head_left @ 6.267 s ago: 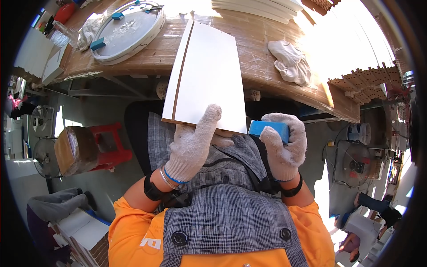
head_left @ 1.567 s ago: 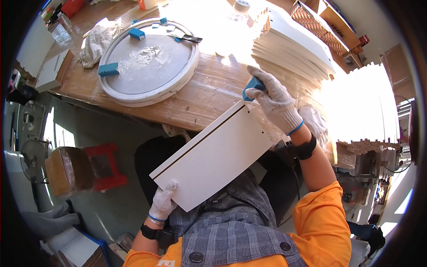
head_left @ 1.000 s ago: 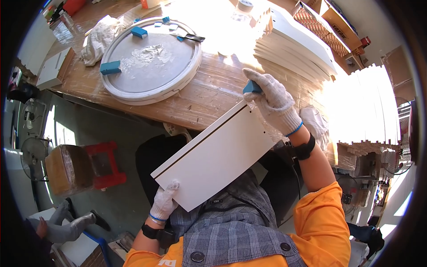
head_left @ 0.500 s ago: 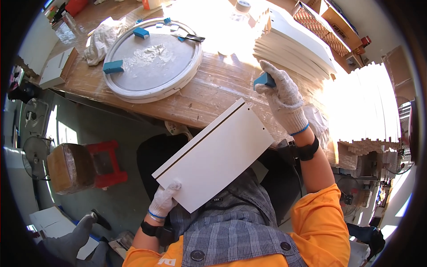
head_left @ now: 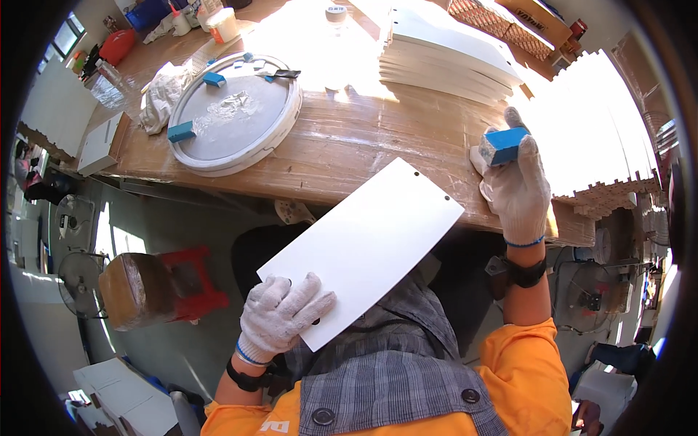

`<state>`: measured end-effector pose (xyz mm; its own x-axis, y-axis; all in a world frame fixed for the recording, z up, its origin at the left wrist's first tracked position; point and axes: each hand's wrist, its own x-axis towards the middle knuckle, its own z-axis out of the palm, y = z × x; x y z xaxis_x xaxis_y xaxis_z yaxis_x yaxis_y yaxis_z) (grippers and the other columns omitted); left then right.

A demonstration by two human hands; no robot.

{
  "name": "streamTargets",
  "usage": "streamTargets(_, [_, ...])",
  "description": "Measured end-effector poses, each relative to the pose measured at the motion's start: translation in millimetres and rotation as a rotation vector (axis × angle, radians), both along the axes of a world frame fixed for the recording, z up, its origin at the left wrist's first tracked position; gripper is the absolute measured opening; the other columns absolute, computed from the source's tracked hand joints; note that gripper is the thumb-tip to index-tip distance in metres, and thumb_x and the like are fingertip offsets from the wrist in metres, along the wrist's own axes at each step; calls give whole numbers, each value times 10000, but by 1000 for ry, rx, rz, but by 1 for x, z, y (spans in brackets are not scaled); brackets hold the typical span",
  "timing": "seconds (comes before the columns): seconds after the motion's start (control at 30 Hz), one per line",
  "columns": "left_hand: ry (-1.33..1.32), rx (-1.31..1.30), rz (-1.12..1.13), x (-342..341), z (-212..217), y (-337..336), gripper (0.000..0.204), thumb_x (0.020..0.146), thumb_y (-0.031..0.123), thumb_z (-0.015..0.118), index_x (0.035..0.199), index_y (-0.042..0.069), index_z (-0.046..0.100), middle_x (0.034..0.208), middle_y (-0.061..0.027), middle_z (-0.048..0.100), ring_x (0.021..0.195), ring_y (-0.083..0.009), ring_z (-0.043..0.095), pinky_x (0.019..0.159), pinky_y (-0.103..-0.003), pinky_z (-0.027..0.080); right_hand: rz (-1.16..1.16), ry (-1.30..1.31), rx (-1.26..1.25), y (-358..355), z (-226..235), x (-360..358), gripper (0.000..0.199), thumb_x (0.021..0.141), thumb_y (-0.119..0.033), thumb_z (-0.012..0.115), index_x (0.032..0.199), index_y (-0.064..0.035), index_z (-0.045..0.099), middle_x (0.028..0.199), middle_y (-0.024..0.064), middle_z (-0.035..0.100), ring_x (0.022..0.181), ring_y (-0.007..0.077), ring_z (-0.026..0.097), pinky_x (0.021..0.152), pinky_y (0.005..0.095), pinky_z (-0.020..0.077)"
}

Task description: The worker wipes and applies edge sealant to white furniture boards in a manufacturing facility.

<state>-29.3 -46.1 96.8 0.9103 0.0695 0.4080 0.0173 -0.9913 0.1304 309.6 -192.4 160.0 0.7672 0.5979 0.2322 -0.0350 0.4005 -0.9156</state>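
Observation:
A flat white panel [head_left: 363, 240] lies slanted over my lap, its far end near the table's front edge. Small dark holes show at its far corners. My left hand [head_left: 282, 312], in a pale knit glove, grips the near left end with its fingers across the upper face; the thumb is hidden. Raised beside the table's right part, my gloved right hand [head_left: 523, 190] holds a blue sponge block [head_left: 503, 146] between thumb and fingers. The block is apart from the panel, and its near end looks pale and dusty.
On the table [head_left: 342, 145], a round white lid [head_left: 211, 138] carries white paste, blue blocks and a dark-handled scraper. A crumpled cloth [head_left: 163, 98] lies left of it. White panels are stacked [head_left: 451, 58] at the back right. A wrapped box [head_left: 134, 291] stands left by a red stool [head_left: 193, 283].
The panel now shows a plain face, without the dark groove seen earlier. My left hand's fingers have come over its top. My right hand has moved right and lower with the block.

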Motion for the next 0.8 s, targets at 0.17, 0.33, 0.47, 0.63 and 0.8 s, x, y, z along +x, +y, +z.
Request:
streamTargets(0.17, [39, 139, 56, -5, -21, -13, 384, 703, 154, 628, 1085, 162, 661, 1160, -20, 592, 986, -219, 509, 873, -378, 443, 38, 244, 74, -27, -32, 7, 490, 953, -305, 565, 1312, 13, 464, 967, 131, 634, 734, 138, 592, 606, 256, 506])
streamTargets(0.33, [-83, 67, 381, -11, -52, -23, 696, 765, 116, 667, 1405, 101, 393, 1394, -133, 427, 1279, -307, 396, 1069, -436, 338, 34, 472, 81, -47, -61, 11, 258, 937, -292, 591, 1132, -128, 558, 896, 13, 644, 742, 132, 618, 578, 276, 528])
streamTargets(0.47, [-84, -376, 691, -18, -83, -32, 1054, 778, 154, 722, 1492, 28, -43, 1445, -238, 324, 1312, -352, 374, 1076, -434, 341, 17, 637, 109, -56, -66, 6, 300, 939, -288, 591, 1120, -50, 561, 854, 63, 626, 688, 163, 594, 604, 306, 511])
streamTargets(0.63, [-103, -742, 692, -9, -63, -47, 899, 828, 124, 674, 1480, 30, 63, 1380, -211, 418, 1225, -304, 488, 1028, -388, 413, 46, 705, 106, -56, -75, 2, 330, 944, -298, 579, 1148, -38, 569, 867, 58, 638, 690, 161, 605, 607, 305, 512])
streamTargets(0.8, [-164, -1483, 688, 0, -51, -46, 658, 883, 111, 612, 1410, 21, 227, 1284, -157, 519, 1119, -237, 578, 953, -338, 484, 137, 806, 109, -59, -80, -7, 376, 947, -311, 570, 1191, -27, 548, 910, 73, 652, 715, 185, 627, 645, 318, 538])
